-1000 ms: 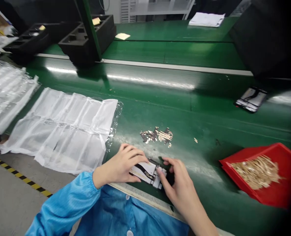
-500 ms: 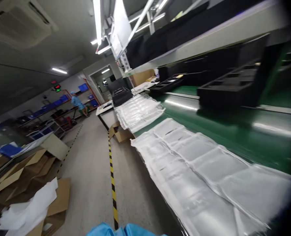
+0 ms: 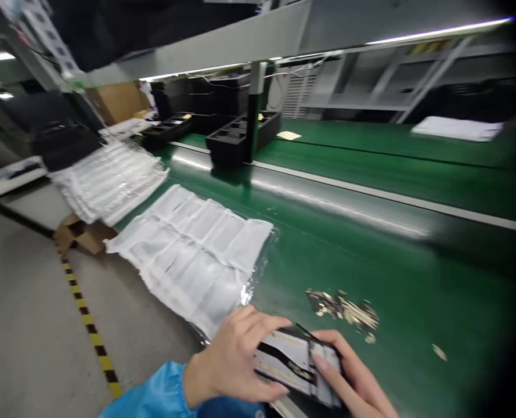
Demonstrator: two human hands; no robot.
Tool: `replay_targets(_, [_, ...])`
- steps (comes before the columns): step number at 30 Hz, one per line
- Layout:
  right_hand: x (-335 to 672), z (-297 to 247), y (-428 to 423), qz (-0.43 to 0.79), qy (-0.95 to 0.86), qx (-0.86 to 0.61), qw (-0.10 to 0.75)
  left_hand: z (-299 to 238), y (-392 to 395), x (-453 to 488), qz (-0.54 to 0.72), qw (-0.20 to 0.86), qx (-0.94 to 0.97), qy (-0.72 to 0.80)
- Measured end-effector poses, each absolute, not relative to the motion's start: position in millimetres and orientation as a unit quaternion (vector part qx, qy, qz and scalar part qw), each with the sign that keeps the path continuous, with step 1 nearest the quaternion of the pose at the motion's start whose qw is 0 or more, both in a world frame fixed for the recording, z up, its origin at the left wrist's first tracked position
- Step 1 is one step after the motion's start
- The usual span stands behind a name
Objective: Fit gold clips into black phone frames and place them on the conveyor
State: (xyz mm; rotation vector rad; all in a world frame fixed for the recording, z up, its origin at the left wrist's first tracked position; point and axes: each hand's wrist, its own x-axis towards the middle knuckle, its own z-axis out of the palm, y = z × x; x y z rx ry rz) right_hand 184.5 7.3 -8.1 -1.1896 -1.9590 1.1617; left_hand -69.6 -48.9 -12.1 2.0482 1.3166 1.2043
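Note:
At the near edge of the green belt [image 3: 371,244], my left hand [image 3: 235,360] is closed round the left end of a small flat black-and-white part [image 3: 292,363]. My right hand [image 3: 353,380] presses its fingers on the right end of the same part. A blue sleeve [image 3: 153,395] covers my left forearm. Just beyond the part lies a small patch of gold-coloured scraps [image 3: 345,307] on the belt.
A sheet of white padded bags [image 3: 197,255] hangs over the belt's near edge on the left, with a stack of clear bags [image 3: 109,180] behind it. Black foam trays [image 3: 240,136] stand at the back. White papers [image 3: 458,128] lie far right. Floor with yellow-black tape [image 3: 87,325] on the left.
The view swung far left to the room and has come back toward the belt. Both hands still hold the black-and-white part. The red bin is out of view.

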Motion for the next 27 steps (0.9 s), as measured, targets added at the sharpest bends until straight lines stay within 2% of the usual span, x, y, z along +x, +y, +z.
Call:
replay_targets(3, [188.2,12.7,0.0,0.546,-0.641,-0.486,0.236,-1.2,-54.9,-69.7,0.43,0.197,0.741,0.476])
replay_targets(8, [183.4,15.7,-4.7,0.572,-0.624,-0.483,0.225,11.5,-60.8,-65.8,0.389,0.186,0.759,0.488])
replay_targets(11, [186.5,12.1,-6.1,0.498,-0.682,-0.479,0.24,12.5,-59.7,-64.5,0.369,0.183,0.765,0.495])
replay_targets(16, [189.4,0.4,-3.7,0.183,-0.823,-0.392,0.369,5.1,-56.1,-60.1,0.328,0.179,0.785,0.494])
replay_targets(18, [192.3,-6.2,-3.6,0.102,-0.835,-0.383,0.383,-0.9,-53.9,-56.6,0.296,0.194,0.789,0.501])
replay_targets(20, [196.7,-13.1,-4.9,0.106,-0.835,-0.398,0.365,-6.5,-51.1,-52.9,0.261,0.217,0.793,0.505])
replay_targets(24, [203.9,-24.1,-8.5,0.216,-0.815,-0.426,0.327,-12.2,-45.5,-49.0,0.194,0.262,0.805,0.495])
replay_targets(27, [204.0,-29.1,-9.5,0.218,-0.816,-0.43,0.318,-13.7,-43.9,-50.9,0.179,0.257,0.811,0.495])
